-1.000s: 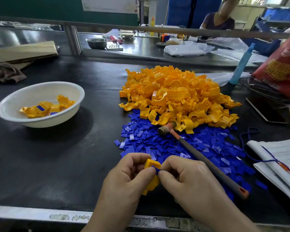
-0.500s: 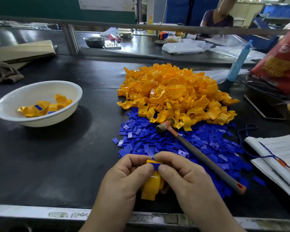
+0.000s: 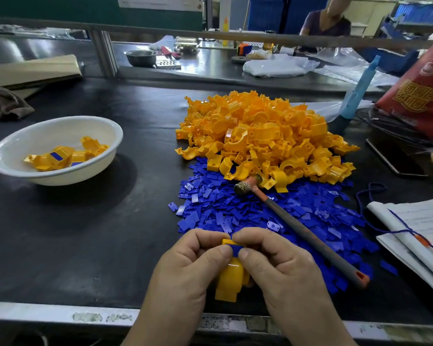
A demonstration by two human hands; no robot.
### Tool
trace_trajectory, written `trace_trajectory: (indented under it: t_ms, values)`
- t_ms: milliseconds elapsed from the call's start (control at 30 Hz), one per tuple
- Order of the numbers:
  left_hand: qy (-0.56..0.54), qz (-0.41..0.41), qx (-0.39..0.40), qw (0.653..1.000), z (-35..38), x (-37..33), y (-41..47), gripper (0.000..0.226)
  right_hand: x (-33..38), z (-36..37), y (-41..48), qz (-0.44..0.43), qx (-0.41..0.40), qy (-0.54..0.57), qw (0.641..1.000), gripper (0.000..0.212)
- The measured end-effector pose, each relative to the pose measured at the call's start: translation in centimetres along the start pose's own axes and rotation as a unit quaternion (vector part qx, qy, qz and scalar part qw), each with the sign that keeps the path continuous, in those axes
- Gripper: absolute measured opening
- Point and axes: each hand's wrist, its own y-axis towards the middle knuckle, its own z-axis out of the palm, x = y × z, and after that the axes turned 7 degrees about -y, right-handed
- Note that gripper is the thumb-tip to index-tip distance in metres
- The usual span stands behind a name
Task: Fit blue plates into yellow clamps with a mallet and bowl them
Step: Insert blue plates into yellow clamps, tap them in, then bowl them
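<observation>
Near the table's front edge, my left hand [image 3: 185, 273] and my right hand [image 3: 283, 268] together hold one yellow clamp [image 3: 230, 278], standing upright. Both thumbs pinch a small blue plate [image 3: 235, 249] at the clamp's top. Behind my hands lies a spread of loose blue plates [image 3: 273, 211], and behind that a heap of yellow clamps [image 3: 260, 136]. The mallet [image 3: 298, 226] lies untouched across the blue plates, head toward the yellow heap. A white bowl [image 3: 18, 168] at the left holds several fitted clamps.
A notebook [image 3: 420, 233] with a corded pen lies at the right, a phone [image 3: 390, 156] and a red bag [image 3: 420, 93] behind it. A blue bottle [image 3: 358, 91] stands behind the heap. Cardboard and a cloth [image 3: 5, 103] sit far left. A person sits at the bench beyond the rail.
The clamp has been turned upright between my hands, and the blue plate now sits at its top under both thumbs. The mallet and bowl have not moved.
</observation>
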Motion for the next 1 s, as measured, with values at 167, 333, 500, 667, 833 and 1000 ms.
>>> trace_trajectory:
  t_ms: [167,333,500,667,833,1000]
  values:
    - [0.006,0.011,-0.011,1.0,0.0,0.2,0.0,0.041,0.5,0.2,0.0,0.021,0.004,0.031,0.999,0.024]
    - [0.025,0.002,-0.029,0.999,-0.3,0.2,-0.2,0.028,0.6,0.5,-0.3,0.029,0.014,0.019,0.999,0.02]
    - [0.06,0.003,-0.033,0.998,-0.6,-1.1,-0.1,0.026,0.8,0.2,-0.2,0.002,0.047,-0.034,0.998,0.026]
    - [0.25,0.073,-0.174,0.95,-5.3,-3.3,2.7,0.012,-0.8,-3.5,1.2,-0.131,-0.094,-0.414,0.896,0.045]
    - [0.414,0.051,-0.197,0.887,-8.9,-3.3,4.7,0.015,-3.3,-6.9,2.0,0.007,-0.013,-0.606,0.795,0.045]
    - [0.548,0.073,-0.183,0.813,-9.1,-3.1,4.7,0.036,-4.3,-6.7,2.8,0.012,-0.004,-0.629,0.777,0.042]
